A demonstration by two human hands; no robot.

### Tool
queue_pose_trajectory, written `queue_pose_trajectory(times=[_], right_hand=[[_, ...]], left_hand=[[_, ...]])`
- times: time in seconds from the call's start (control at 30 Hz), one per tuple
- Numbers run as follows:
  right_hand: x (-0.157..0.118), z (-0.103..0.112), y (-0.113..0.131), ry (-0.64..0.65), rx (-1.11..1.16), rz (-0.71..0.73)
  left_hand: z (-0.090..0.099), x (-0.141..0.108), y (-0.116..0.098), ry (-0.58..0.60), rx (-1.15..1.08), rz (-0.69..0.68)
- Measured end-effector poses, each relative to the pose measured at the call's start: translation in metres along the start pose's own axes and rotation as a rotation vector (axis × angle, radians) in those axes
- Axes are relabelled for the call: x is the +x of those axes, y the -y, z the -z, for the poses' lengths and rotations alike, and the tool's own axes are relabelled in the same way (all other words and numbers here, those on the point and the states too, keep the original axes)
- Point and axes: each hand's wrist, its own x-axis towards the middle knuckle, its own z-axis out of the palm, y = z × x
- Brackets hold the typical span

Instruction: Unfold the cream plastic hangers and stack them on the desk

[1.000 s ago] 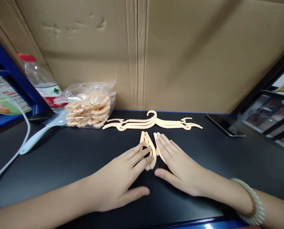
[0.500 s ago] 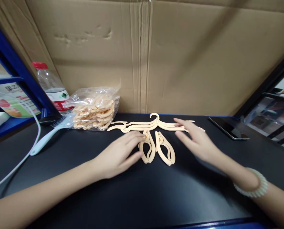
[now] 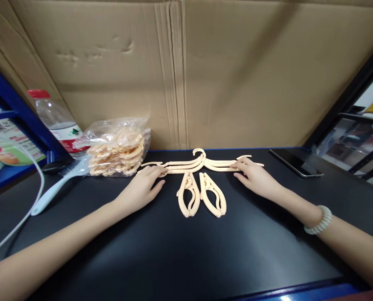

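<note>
An unfolded peach hanger (image 3: 186, 168) lies flat near the back of the black table, its hook toward the cardboard. My left hand (image 3: 144, 186) rests over its left arm end, fingers bent and thumb apart. At the right arm end is my right hand (image 3: 255, 175), fingertips on the hanger and thumb apart below. Neither hand visibly grips it. Two folded peach hangers, one on the left (image 3: 189, 195) and one on the right (image 3: 213, 195), lie side by side in front of it, between my hands.
A clear bag of folded hangers (image 3: 117, 148), a red-capped bottle (image 3: 61, 123) and a pale blue brush (image 3: 56, 188) stand or lie at the left, by a white cable (image 3: 37, 196). A phone (image 3: 295, 163) lies at the back right. Cardboard (image 3: 236, 75) rises behind.
My left hand has moved left and back, from the left folded hanger to the long hanger's left end. My right hand has come down onto its right end. The view has shifted slightly.
</note>
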Motion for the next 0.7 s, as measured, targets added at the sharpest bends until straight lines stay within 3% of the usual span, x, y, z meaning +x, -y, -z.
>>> queue_pose_trajectory(times=[0.27, 0.43, 0.57, 0.7], right_hand=[[0.005, -0.003, 0.0, -0.021, 0.017, -0.109], [0.004, -0.005, 0.004, -0.05, 0.012, -0.022], [0.002, 0.002, 0.007, -0.154, 0.005, 0.0], [0.0, 0.014, 0.011, -0.276, 0.033, 0.009]], left_hand=[[-0.004, 0.006, -0.006, -0.029, 0.0, 0.037], [-0.003, 0.005, -0.009, -0.044, 0.01, 0.069], [0.002, 0.001, -0.016, -0.127, -0.076, 0.107], [0.006, -0.003, -0.027, -0.264, -0.322, 0.211]])
